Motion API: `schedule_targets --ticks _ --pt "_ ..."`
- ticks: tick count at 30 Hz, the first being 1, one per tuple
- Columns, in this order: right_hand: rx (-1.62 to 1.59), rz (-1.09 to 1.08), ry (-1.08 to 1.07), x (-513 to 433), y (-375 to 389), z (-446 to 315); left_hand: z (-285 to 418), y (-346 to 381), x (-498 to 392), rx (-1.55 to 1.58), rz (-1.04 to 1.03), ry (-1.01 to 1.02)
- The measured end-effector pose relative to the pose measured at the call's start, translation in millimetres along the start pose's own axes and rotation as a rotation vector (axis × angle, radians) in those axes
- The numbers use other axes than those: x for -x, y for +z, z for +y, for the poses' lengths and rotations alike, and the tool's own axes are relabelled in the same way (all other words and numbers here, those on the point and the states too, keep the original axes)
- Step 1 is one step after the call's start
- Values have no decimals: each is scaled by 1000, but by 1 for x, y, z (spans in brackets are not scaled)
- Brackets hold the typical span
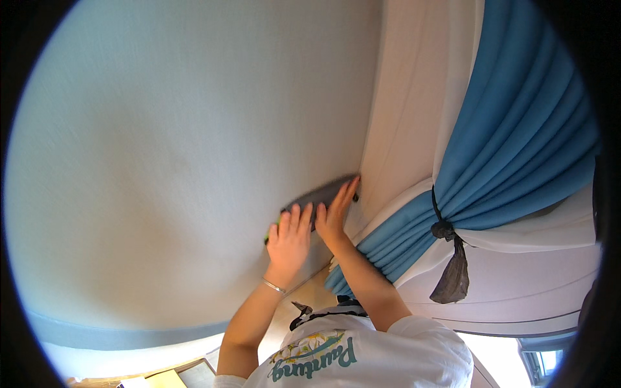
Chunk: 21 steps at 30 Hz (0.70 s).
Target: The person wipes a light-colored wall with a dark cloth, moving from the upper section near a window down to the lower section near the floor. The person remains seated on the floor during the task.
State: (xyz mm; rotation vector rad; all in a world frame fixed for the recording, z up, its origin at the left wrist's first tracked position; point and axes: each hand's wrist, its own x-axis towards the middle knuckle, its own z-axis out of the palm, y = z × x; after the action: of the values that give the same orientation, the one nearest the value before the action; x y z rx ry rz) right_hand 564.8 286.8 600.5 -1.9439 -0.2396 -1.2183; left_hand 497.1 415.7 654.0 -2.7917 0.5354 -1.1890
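Both of my hands lie on a dark grey, flat, elongated thing (pixel 318 195) with a bit of green at its left end; its kind is unclear. It rests against the pale blue-grey wall covering (pixel 194 121), beside the corner with a pinkish wall (pixel 402 97). My left hand (pixel 289 237), with a silver bangle at the wrist, presses its fingertips on the lower left part. My right hand (pixel 335 213) lies with fingers stretched along the right end, close to the corner. The palms hide part of the thing.
On the right hangs a blue curtain (pixel 514 126) with a white edge, gathered by a dark tie (pixel 442 230) with a hanging dark cloth piece (pixel 453 276). A blue-grey band (pixel 136 338) runs low on the left. At the bottom left are a yellow item (pixel 167 379) and a grey panel.
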Motion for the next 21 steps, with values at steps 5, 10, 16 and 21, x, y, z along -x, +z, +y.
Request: schedule_targets --ticks 5,10,16,21 --pt "63 69 -78 -124 -13 -78 -26 -78 -80 -112 240 -160" --pt "35 96 -147 -105 -16 -72 -22 -66 -67 -244 318 -101" --pt "49 -37 78 45 2 19 7 28 33 -93 20 77" --pt "82 -344 387 151 -1 41 16 71 111 150 -172 121"
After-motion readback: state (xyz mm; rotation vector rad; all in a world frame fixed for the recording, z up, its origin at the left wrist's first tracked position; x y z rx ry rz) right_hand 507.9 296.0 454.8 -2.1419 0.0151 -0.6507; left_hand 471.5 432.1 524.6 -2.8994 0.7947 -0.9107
